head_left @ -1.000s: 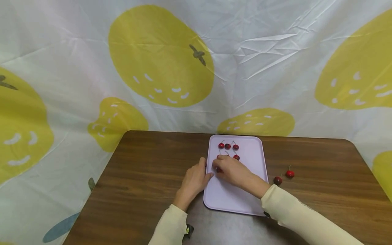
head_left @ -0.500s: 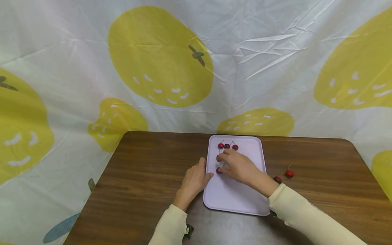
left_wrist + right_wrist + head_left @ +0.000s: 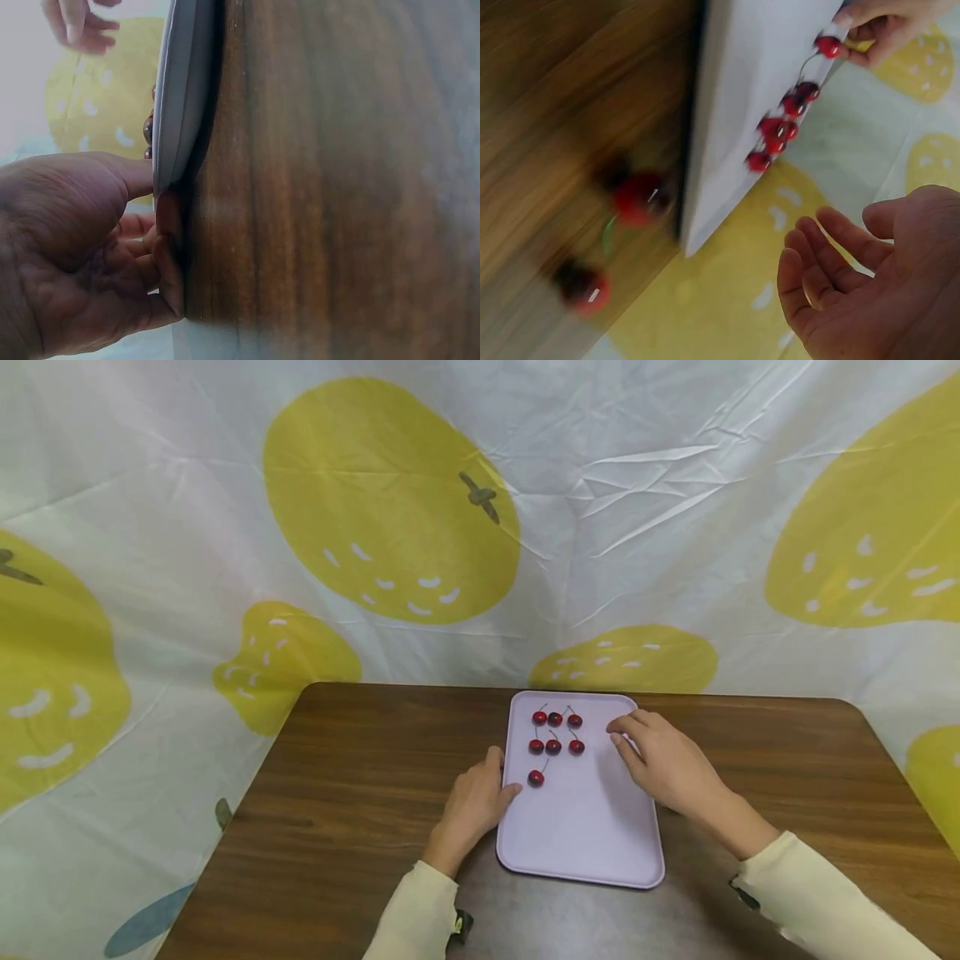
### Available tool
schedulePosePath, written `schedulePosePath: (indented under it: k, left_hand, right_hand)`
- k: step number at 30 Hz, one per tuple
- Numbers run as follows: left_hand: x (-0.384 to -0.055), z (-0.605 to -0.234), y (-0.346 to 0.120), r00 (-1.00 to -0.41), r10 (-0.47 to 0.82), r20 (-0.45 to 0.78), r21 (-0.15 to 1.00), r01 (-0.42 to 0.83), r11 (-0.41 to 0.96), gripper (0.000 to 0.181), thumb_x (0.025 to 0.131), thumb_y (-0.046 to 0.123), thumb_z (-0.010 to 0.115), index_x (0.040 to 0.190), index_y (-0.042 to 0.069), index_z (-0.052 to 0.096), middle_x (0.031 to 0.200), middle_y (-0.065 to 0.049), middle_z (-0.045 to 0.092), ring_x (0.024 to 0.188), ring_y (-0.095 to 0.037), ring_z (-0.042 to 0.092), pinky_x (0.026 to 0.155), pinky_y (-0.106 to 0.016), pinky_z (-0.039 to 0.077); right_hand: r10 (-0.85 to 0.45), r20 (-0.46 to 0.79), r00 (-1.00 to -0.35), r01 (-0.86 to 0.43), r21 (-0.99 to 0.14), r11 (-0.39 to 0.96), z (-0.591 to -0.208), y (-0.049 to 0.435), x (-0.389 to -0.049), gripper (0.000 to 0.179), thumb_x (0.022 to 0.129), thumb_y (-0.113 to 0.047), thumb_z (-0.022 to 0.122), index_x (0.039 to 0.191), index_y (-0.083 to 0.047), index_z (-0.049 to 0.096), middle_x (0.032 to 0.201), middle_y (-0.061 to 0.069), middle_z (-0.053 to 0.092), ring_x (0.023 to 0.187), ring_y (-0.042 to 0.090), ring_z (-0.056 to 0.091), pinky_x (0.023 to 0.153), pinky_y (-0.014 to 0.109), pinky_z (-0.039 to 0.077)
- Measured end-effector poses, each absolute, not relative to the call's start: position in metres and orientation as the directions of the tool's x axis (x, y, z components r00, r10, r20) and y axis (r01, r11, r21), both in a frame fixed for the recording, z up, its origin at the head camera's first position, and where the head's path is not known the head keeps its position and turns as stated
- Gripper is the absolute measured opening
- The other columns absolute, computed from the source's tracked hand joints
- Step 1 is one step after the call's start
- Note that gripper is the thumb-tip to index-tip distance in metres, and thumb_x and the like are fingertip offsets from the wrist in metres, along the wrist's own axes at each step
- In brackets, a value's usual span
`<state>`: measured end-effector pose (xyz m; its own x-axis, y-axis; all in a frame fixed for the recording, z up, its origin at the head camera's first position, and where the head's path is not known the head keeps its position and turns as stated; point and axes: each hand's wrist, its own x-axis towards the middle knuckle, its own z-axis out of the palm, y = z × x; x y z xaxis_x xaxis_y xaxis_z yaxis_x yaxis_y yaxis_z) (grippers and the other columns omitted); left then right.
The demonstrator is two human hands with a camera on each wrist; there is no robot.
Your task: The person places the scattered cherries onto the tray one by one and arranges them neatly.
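A pale lilac tray (image 3: 585,839) lies on the wooden table. Cherries with stems sit on its left part: three in the back row (image 3: 555,719), three in the row in front (image 3: 553,747), and a single cherry (image 3: 536,778) nearer me. My left hand (image 3: 472,802) grips the tray's left edge, thumb over the rim and fingers against the side, as the left wrist view shows. Over the tray's right edge hovers my right hand (image 3: 671,768), fingers loosely bent and holding nothing.
Two loose cherries, one close to the tray (image 3: 639,196) and one farther off (image 3: 585,291), lie on the table to its right. In the head view my right arm mostly hides them. A white curtain (image 3: 600,527) with yellow fruit prints hangs right behind the table.
My right hand has let go of the single front-row cherry and moved right, off the rows to the tray's right edge. The left hand has stayed on the tray.
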<state>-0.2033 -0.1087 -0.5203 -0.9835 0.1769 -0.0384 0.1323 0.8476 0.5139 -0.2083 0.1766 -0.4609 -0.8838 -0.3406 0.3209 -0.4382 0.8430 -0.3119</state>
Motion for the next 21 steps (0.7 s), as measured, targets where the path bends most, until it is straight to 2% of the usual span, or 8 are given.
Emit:
schedulePosePath:
  k: [11, 14, 18, 21]
  left_hand:
    - [-0.203, -0.52, -0.11, -0.984, 0.175, -0.025, 0.522, 0.136, 0.842, 0.042, 0.098, 0.03, 0.076, 0.125, 0.009, 0.052, 0.098, -0.012, 0.072, 0.077, -0.021, 0.061, 0.07, -0.037, 0.052]
    - [-0.203, -0.52, -0.11, -0.983, 0.184, -0.02, 0.524, 0.147, 0.839, 0.042, 0.098, 0.029, 0.076, 0.125, 0.008, 0.052, 0.096, -0.013, 0.072, 0.076, -0.022, 0.061, 0.07, -0.038, 0.052]
    - [-0.203, -0.52, -0.109, -0.982, 0.188, -0.021, 0.522, 0.15, 0.84, 0.042, 0.098, 0.03, 0.076, 0.125, 0.007, 0.052, 0.097, -0.013, 0.072, 0.076, -0.022, 0.06, 0.07, -0.038, 0.052]
    - [-0.203, -0.52, -0.108, -0.98, 0.197, -0.01, 0.517, 0.164, 0.84, 0.041, 0.098, 0.029, 0.076, 0.124, 0.006, 0.053, 0.095, -0.014, 0.072, 0.075, -0.022, 0.06, 0.069, -0.038, 0.052]
  right_hand:
    - [-0.22, 0.217, -0.951, -0.279, -0.293, 0.915, -0.457, 0.232, -0.187, 0.03, 0.11, -0.033, 0.054, 0.118, -0.011, 0.073, 0.118, 0.014, 0.073, 0.111, 0.038, 0.069, 0.086, 0.062, 0.054]
    - [-0.194, 0.161, -0.968, -0.234, -0.29, 0.928, -0.46, 0.242, -0.181, 0.035, 0.107, -0.04, 0.06, 0.123, -0.011, 0.071, 0.122, 0.017, 0.071, 0.114, 0.041, 0.068, 0.083, 0.063, 0.054]
    - [-0.188, 0.087, -0.978, -0.205, -0.285, 0.936, -0.467, 0.253, -0.176, 0.051, 0.097, -0.048, 0.073, 0.131, -0.01, 0.067, 0.116, 0.017, 0.07, 0.097, 0.034, 0.07, 0.069, 0.056, 0.055]
    - [-0.199, 0.068, -0.978, -0.21, -0.287, 0.935, -0.474, 0.257, -0.173, 0.058, 0.091, -0.051, 0.08, 0.128, -0.009, 0.067, 0.101, 0.009, 0.069, 0.082, 0.022, 0.065, 0.061, 0.044, 0.05]
